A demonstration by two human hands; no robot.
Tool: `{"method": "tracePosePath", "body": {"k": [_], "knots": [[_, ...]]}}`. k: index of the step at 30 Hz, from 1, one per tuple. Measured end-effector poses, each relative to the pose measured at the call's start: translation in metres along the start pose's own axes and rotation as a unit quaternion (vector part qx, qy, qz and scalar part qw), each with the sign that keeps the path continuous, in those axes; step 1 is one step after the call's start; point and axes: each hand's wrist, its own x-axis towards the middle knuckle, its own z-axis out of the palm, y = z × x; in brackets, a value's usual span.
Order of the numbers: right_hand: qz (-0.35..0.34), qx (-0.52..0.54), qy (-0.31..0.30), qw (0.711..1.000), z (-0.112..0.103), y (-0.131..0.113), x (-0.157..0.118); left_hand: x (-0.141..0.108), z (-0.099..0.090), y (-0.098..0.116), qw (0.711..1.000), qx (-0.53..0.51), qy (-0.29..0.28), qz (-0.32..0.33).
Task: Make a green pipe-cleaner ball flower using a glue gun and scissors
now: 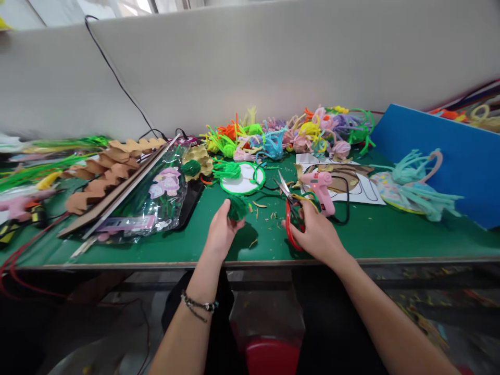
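Observation:
My left hand (224,226) is closed on a dark green pipe-cleaner bundle (238,207), held just above the table near its front edge. In my right hand (317,229) are scissors (289,208) with red handles; their blades stand apart and point up and to the left. Something yellowish and green lies by the fingers of that hand, too small to make out. Beyond the left hand lies a white disc (245,183) edged in bright green, with a bright green pipe-cleaner bundle (228,170) on its left side. A pink glue gun (321,188) rests beside the right hand.
Colourful pipe-cleaner bundles (273,140) are heaped along the back wall. To the left are a clear plastic bag (170,192), wavy brown cardboard strips (105,174) and long sticks. On the right, a pale decorated piece (414,182) leans near a blue board (441,156). Scraps litter the green table (273,245).

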Motion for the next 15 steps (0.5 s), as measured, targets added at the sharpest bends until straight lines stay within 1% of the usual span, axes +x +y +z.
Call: {"method": "tracePosePath", "body": {"k": [3, 5, 7, 9, 11, 15], "knots": [[-0.032, -0.057, 0.022, 0.998, 0.004, 0.003, 0.002, -0.003, 0.004, 0.005, 0.996, -0.062, -0.005, -0.067], [-0.043, -0.091, 0.002, 0.995, 0.006, 0.002, 0.003, -0.005, 0.006, 0.007, 0.991, -0.099, -0.014, -0.085], [-0.042, -0.108, -0.037, 0.993, 0.007, 0.001, 0.003, -0.005, 0.005, 0.006, 0.988, -0.125, -0.031, -0.082], [-0.047, -0.096, -0.067, 0.992, 0.006, -0.002, 0.004, -0.004, 0.005, 0.005, 0.988, -0.131, -0.033, -0.072], [-0.063, -0.059, -0.076, 0.993, 0.005, -0.004, 0.004, -0.003, 0.004, 0.004, 0.989, -0.128, -0.01, -0.066], [-0.08, 0.008, -0.048, 0.996, 0.003, -0.008, 0.007, -0.001, 0.003, 0.007, 0.987, -0.144, 0.035, -0.056]]}}
